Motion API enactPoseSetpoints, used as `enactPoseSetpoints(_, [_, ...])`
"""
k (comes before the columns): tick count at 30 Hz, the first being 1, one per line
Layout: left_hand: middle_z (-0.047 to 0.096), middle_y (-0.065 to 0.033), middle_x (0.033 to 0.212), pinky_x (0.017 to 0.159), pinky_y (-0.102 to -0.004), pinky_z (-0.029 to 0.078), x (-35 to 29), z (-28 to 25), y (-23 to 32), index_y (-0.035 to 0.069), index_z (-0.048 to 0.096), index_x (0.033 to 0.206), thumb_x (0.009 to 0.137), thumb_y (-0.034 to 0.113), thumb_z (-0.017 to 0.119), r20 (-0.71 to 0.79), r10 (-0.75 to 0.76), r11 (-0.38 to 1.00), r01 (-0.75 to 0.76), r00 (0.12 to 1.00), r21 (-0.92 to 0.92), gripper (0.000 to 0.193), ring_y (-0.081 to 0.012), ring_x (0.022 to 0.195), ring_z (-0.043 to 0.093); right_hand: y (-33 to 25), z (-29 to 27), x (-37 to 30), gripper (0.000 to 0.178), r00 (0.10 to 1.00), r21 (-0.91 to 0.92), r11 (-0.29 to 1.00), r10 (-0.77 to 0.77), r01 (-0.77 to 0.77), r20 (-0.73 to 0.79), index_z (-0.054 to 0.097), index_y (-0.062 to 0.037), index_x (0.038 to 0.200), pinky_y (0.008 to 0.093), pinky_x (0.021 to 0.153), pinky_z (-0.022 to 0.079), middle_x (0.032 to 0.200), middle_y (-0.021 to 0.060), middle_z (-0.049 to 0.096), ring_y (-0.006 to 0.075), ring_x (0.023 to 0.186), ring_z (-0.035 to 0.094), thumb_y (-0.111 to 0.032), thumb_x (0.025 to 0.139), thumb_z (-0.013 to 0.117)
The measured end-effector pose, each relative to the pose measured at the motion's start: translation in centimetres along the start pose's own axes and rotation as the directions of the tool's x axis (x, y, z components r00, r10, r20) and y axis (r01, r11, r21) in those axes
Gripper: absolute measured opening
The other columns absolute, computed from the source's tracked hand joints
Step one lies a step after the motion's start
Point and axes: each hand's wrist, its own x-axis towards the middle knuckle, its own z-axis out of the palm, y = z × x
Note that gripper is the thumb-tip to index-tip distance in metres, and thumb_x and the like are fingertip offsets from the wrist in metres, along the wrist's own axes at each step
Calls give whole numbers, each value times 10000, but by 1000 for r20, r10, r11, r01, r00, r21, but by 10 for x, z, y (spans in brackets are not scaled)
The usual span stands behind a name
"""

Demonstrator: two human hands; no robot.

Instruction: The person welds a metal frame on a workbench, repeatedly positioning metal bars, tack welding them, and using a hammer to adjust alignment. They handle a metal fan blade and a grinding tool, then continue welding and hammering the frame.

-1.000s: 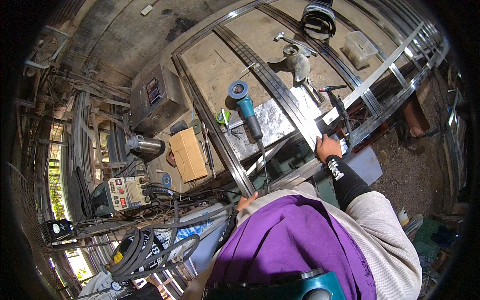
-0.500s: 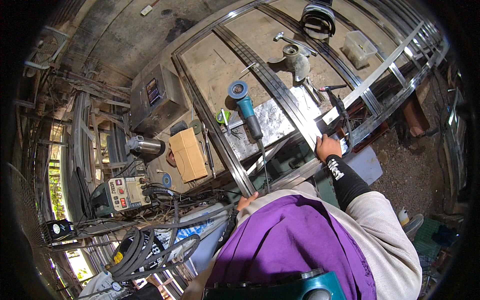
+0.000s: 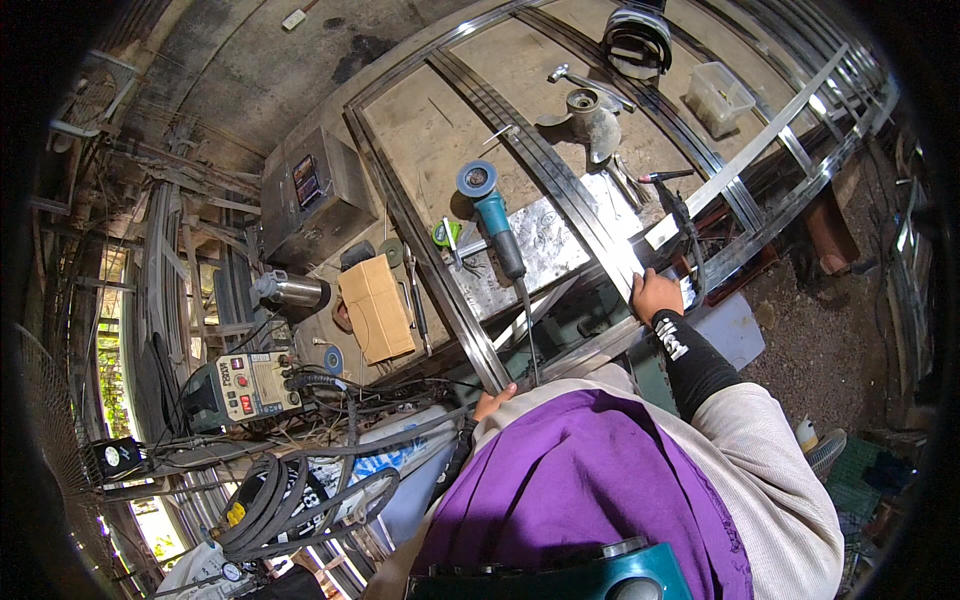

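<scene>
A large frame of shiny square metal tubing (image 3: 545, 178) lies across the bench, its near edge against my body. My right hand (image 3: 657, 297) is closed over the near end of its middle bars, fingers curled round the metal. At the frame's near left corner my left hand (image 3: 493, 402) grips the tube, mostly covered by my clothing. Between the bars a teal angle grinder (image 3: 496, 222) lies disc up, its cord trailing towards me. Beside it are a green tape measure (image 3: 441, 234) and a metal square (image 3: 463, 251), on or near a scratched steel plate (image 3: 548, 240).
Left of the frame sit a cardboard box (image 3: 376, 310), a steel flask (image 3: 296, 290), a metal case (image 3: 312, 195) and a welding machine (image 3: 250, 387) with coiled cables (image 3: 270, 505). A propeller (image 3: 592, 128), hammer (image 3: 590, 85), welding helmet (image 3: 637, 45), plastic tub (image 3: 719, 98) and welding torch (image 3: 685, 215) lie right.
</scene>
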Motion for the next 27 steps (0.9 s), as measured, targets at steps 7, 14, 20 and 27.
enactPoseSetpoints(7, [710, -29, 782, 636, -295, 506, -6, 4, 9, 29, 751, 842, 821, 560, 808, 14, 21, 999, -21, 1000, -25, 534, -124, 680, 651, 4, 2, 0, 417, 1000, 0, 1000, 7, -7, -2, 638, -12, 1029, 555, 967, 443, 955, 231, 724, 421, 933, 681, -382, 1013, 445])
enactPoseSetpoints(14, [713, -53, 782, 658, -308, 518, 0, 4, 0, 4, 743, 856, 814, 584, 799, 17, 72, 997, -71, 997, -41, 584, -144, 686, 663, 4, 3, 0, 422, 1000, -12, 1000, -12, 12, -26, 634, -9, 1018, 542, 938, 451, 903, 226, 719, 411, 894, 684, -379, 1023, 431])
enactPoseSetpoints(20, [716, -68, 778, 637, -315, 514, 20, -5, -26, 1, 745, 852, 778, 618, 813, 31, 5, 999, -4, 1000, -45, 626, -159, 667, 671, -1, -1, 0, 423, 1000, -5, 1000, -6, 6, 4, 629, -9, 1041, 551, 973, 434, 935, 230, 719, 416, 934, 677, -379, 1021, 427])
enactPoseSetpoints(27, [719, -72, 765, 620, -322, 515, 9, 4, -8, 2, 752, 812, 759, 650, 808, -30, -5, 1000, 5, 1000, 13, 653, -171, 656, 682, 8, 9, 0, 408, 998, -26, 1000, -17, 16, -54, 621, -17, 989, 542, 912, 457, 876, 225, 712, 414, 872, 680, -376, 1028, 432])
